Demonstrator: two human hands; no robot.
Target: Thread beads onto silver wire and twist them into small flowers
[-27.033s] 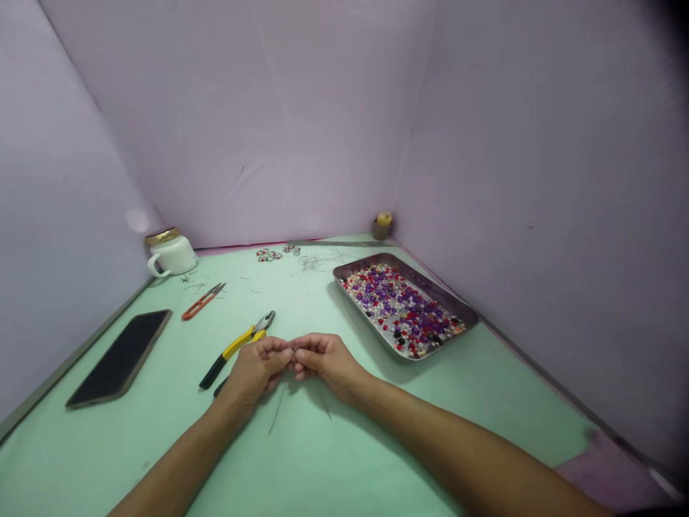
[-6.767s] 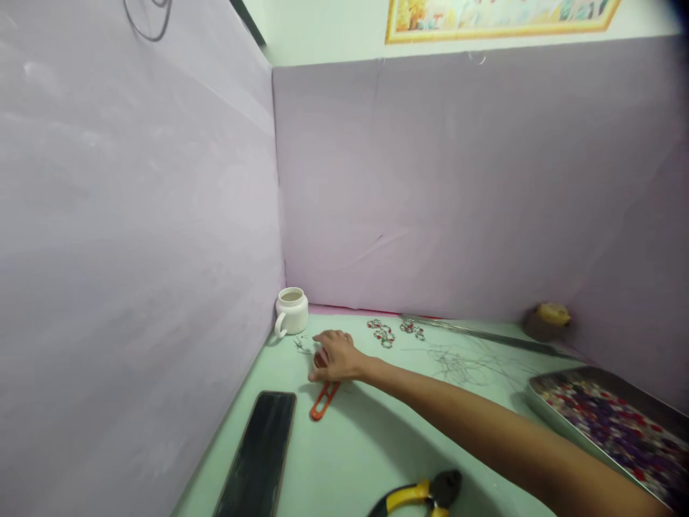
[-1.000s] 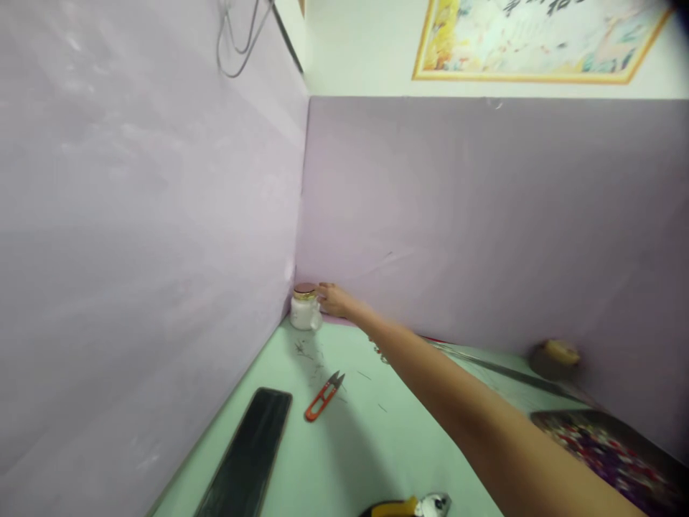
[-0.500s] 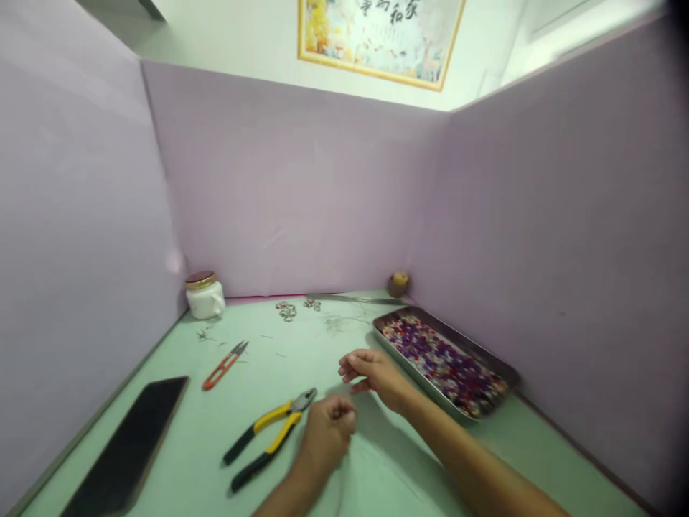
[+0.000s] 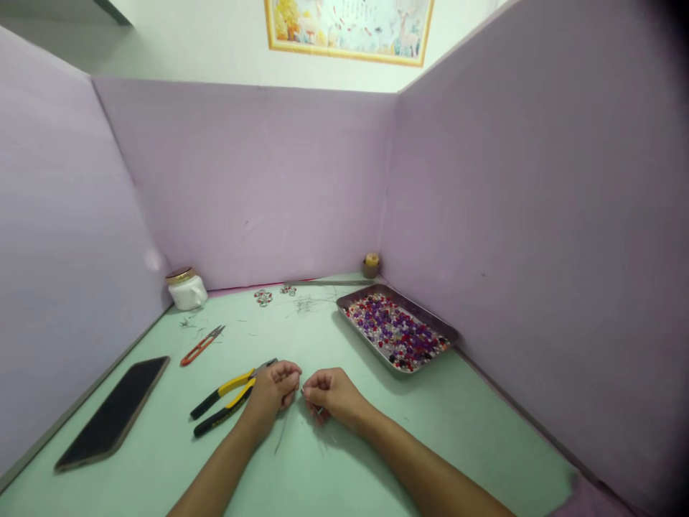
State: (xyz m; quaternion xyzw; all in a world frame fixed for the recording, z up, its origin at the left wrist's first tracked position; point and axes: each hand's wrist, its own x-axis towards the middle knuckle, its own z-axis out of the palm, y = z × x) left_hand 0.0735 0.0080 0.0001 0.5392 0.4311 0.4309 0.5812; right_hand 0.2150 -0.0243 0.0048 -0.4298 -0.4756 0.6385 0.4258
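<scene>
The right grip (image 5: 334, 397) pinches a wire (image 5: 303, 390) just beside the left grip (image 5: 274, 390), which is drawn narrow, though on what I can't tell. Both are over the counter (image 5: 301, 488), with pliers (image 5: 243, 396) near the left and a bead tray (image 5: 425, 318) beyond the right.

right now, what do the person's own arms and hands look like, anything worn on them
The left hand and right hand are ungloved, and no rings show, though parts of both are hidden. The left forearm and right forearm are bare, with no sleeve, watch or bracelet visible up to the picture's edge. No markings can be made out.
</scene>
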